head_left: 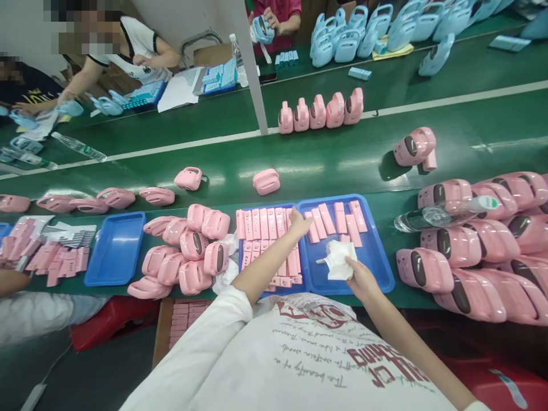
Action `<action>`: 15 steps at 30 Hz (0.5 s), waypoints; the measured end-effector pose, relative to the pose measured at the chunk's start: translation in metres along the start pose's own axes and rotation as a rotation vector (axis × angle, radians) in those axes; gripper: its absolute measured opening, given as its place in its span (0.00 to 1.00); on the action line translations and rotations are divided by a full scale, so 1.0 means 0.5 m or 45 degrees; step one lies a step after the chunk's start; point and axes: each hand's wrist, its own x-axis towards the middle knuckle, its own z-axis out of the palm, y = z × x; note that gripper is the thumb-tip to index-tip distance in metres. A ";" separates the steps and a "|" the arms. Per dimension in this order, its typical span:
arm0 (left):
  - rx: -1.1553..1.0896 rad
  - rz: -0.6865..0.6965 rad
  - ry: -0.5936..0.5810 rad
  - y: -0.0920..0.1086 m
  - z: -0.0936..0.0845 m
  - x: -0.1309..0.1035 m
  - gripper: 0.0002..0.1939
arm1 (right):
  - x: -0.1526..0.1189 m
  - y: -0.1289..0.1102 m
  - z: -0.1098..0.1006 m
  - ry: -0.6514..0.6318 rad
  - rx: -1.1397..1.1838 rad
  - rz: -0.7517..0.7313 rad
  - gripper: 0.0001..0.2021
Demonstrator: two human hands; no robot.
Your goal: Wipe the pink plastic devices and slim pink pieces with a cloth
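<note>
My left hand (301,224) reaches over the shared rim of two blue trays, its fingers closed around the end of a pink rectangular piece that they partly cover. Beneath my left forearm, the left tray (240,284) holds rows of pink pieces (263,224) with small printed marks. In the right tray (377,251), several pink pieces (339,217) lie loosely toward the back. My right hand (363,281) pinches a crumpled white cloth (340,258) above that tray's front. A thin pale tip sticks out from the cloth's left side.
Glossy pink housings (194,245) are piled left of the trays, with more (471,240) at right under a lying water bottle (447,214). Another blue tray (115,248) is farther left. Pink housings (317,112) stand by the post (252,68). Co-workers handle light-blue housings across the bench.
</note>
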 end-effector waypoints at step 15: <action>-0.159 -0.042 0.394 0.129 -0.191 0.229 0.21 | 0.064 -0.030 -0.034 -0.086 -0.005 -0.173 0.11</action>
